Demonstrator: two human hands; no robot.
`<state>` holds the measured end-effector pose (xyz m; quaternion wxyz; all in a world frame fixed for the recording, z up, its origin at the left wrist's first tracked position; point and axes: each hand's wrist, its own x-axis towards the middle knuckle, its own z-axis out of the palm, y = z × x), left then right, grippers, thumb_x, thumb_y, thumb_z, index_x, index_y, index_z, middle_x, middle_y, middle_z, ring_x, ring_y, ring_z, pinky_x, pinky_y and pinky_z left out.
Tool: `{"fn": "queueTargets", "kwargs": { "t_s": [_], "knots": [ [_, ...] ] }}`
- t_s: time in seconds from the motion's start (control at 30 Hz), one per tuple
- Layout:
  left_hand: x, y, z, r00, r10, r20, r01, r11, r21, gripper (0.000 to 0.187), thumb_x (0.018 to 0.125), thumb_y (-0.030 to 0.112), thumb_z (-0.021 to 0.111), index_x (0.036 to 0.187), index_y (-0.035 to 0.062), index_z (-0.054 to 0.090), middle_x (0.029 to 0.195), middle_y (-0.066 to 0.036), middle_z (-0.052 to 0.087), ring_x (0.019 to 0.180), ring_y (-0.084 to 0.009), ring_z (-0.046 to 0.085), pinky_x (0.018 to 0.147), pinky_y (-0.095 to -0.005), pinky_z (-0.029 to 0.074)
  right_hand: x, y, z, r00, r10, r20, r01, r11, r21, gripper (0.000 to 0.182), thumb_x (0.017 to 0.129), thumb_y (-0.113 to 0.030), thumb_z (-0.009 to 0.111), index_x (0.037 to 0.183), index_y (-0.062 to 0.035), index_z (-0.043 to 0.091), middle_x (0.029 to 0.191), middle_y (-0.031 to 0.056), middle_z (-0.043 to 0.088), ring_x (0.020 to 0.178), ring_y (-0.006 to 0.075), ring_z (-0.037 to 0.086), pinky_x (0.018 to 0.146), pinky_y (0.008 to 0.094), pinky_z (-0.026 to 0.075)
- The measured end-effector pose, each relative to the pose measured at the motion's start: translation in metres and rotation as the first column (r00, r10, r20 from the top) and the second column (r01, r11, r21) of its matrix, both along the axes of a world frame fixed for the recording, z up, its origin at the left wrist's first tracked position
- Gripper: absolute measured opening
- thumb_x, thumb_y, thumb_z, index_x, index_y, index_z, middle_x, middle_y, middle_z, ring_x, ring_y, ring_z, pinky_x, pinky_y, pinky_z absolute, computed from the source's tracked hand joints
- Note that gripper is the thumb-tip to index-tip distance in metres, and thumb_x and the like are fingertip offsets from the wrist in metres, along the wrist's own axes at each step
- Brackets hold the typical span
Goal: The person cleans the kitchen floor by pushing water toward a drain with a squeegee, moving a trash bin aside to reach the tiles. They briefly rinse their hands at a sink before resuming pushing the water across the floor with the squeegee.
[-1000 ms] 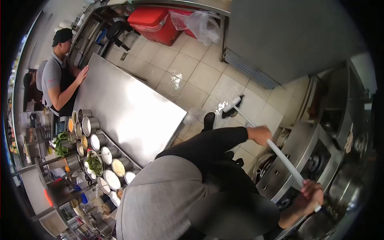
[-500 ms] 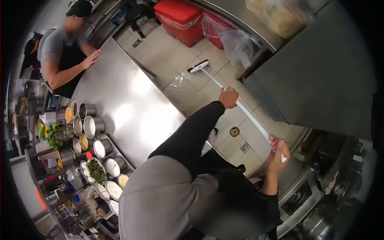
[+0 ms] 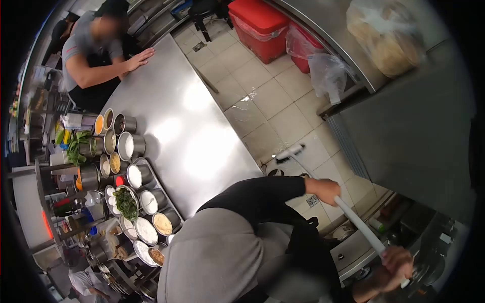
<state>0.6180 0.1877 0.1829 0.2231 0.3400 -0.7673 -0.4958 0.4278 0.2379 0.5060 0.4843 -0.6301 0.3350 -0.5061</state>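
Observation:
A long-handled floor broom slants across the tiled floor, its white head with dark bristles resting on the wet-looking tiles beside the steel table. My left hand, at the end of a black sleeve, is closed round the middle of the white handle. Farther back, near the handle's end, my right hand is wrapped round it, slightly blurred. Part of the thin lower shaft shows between the broom head and my left hand. A metal drain grate lies on the floor next to my left forearm.
A steel table stands at left, holding several metal pots of food. Another person leans on its far end. Red bins and a plastic bag are at the back; a steel cabinet stands at right.
The broom head has come back across the floor toward me, and both hands have drawn back with the handle. My view has shifted too. The other person leans farther over the table.

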Motion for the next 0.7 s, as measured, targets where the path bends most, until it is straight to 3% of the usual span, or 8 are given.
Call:
{"fn": "queueTargets", "kwargs": {
  "t_s": [0.03,0.2,0.33,0.37,0.43,0.53,0.63,0.7],
  "knots": [
    [0.021,0.000,-0.016,0.998,0.015,0.055,-0.017,0.999,0.037,0.029,0.080,0.035,0.069,0.071,0.0080,0.069,0.071,-0.017,0.067,0.071,-0.0411,0.065,0.066,-0.0503,0.052,0.003,0.000,-0.018,0.999,-0.033,-0.013,0.034,0.999,0.043,0.045,0.099,-0.034,0.059,0.066,-0.0081,0.044,0.063,0.0047,0.043,0.059,0.0178,0.049,0.060,0.0372,0.046],
    [0.133,-0.008,-0.085,0.884,0.226,0.410,-0.194,0.974,-0.119,0.021,0.077,0.029,0.066,0.073,0.0095,0.070,0.084,-0.017,0.067,0.088,-0.0386,0.066,0.080,-0.0532,0.050,0.067,-0.002,-0.115,0.997,-0.030,0.076,0.024,0.997,0.080,0.040,0.098,-0.024,0.057,0.067,-0.0026,0.047,0.066,0.0070,0.045,0.065,0.0194,0.047,0.075,0.0419,0.049],
    [0.199,-0.020,-0.104,0.494,0.524,0.694,-0.504,0.823,-0.262,0.030,0.085,0.033,0.064,0.106,0.0117,0.065,0.120,-0.018,0.059,0.119,-0.0410,0.057,0.099,-0.0663,0.037,0.119,-0.018,-0.174,0.986,0.027,-0.164,-0.005,0.992,0.129,0.032,0.102,-0.016,0.052,0.077,0.0046,0.056,0.076,0.0111,0.061,0.075,0.0213,0.061,0.085,0.0425,0.054],
    [0.214,-0.025,-0.104,0.379,0.565,0.733,-0.579,0.763,-0.288,0.039,0.087,0.034,0.064,0.119,0.0126,0.060,0.128,-0.019,0.055,0.125,-0.0417,0.053,0.103,-0.0688,0.034,0.132,-0.024,-0.190,0.994,0.037,-0.099,-0.022,0.990,0.141,0.032,0.102,-0.015,0.052,0.077,0.0043,0.056,0.078,0.0112,0.062,0.077,0.0208,0.062,0.088,0.0429,0.053],
    [0.228,-0.034,-0.118,0.162,0.704,0.692,-0.551,0.646,-0.529,0.039,0.090,0.031,0.064,0.122,0.0110,0.060,0.137,-0.018,0.052,0.132,-0.0425,0.047,0.103,-0.0660,0.035,0.146,-0.036,-0.199,0.999,0.020,-0.043,-0.013,0.988,0.155,0.032,0.103,-0.014,0.052,0.077,0.0040,0.056,0.080,0.0113,0.063,0.080,0.0202,0.063,0.092,0.0432,0.052],
    [0.198,-0.032,-0.091,0.254,0.630,0.734,-0.542,0.721,-0.432,0.045,0.086,0.034,0.071,0.123,0.0118,0.059,0.146,-0.019,0.046,0.142,-0.0437,0.036,0.105,-0.0663,0.032,0.113,-0.031,-0.183,0.996,-0.011,-0.094,0.031,0.976,0.215,0.034,0.103,-0.017,0.052,0.077,0.0033,0.056,0.079,0.0109,0.062,0.079,0.0198,0.062,0.098,0.0447,0.050],
    [0.118,-0.035,-0.053,0.606,0.605,0.516,-0.445,0.796,-0.411,0.042,0.082,0.036,0.075,0.113,0.0111,0.064,0.132,-0.016,0.059,0.130,-0.0381,0.051,0.104,-0.0611,0.035,0.011,-0.017,-0.125,0.998,0.027,-0.048,-0.021,0.992,0.121,0.035,0.102,-0.019,0.054,0.073,0.0000,0.056,0.073,0.0084,0.057,0.073,0.0197,0.059,0.095,0.0477,0.050],
    [0.027,-0.025,-0.012,0.949,0.110,0.295,-0.098,0.994,-0.056,0.032,0.079,0.033,0.077,0.098,0.0087,0.069,0.105,-0.015,0.070,0.103,-0.0341,0.065,0.094,-0.0497,0.047,-0.072,0.016,-0.067,0.997,-0.062,0.048,0.059,0.996,0.061,0.040,0.100,-0.025,0.058,0.065,-0.0059,0.051,0.065,0.0065,0.053,0.064,0.0212,0.058,0.083,0.0458,0.051]
  ]
}}
